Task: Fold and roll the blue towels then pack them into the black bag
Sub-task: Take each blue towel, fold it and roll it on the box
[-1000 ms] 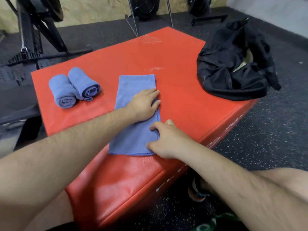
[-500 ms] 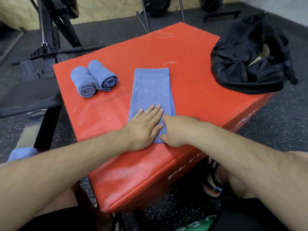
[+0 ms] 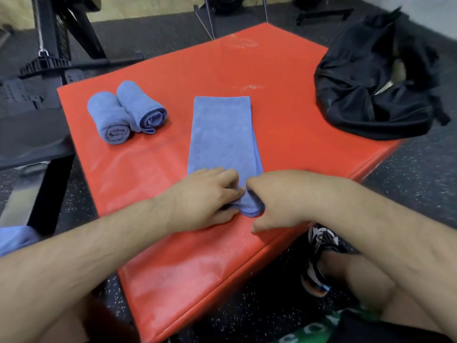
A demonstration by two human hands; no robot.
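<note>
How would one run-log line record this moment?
stage: roll start | left hand: grips folded towel, near end | right hand: same | rolled towels: two | black bag: apart

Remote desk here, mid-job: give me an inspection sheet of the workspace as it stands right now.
Surface: red box, padded top, with white scuffs toward the far side.
Job's things: folded towel lies as a long strip mid-top; two rolled towels touch side by side at the far left; black bag is slumped at the right edge, inside hard to see.
Clutter: blue cloth off the box at lower left; shoe on the floor by the near side.
Hands: left hand and right hand both grip the strip's near end, fingers curled.
Cables: thin line with a clip hangs on the black frame.
Surroundings: speckled dark floor, gym stands behind.
</note>
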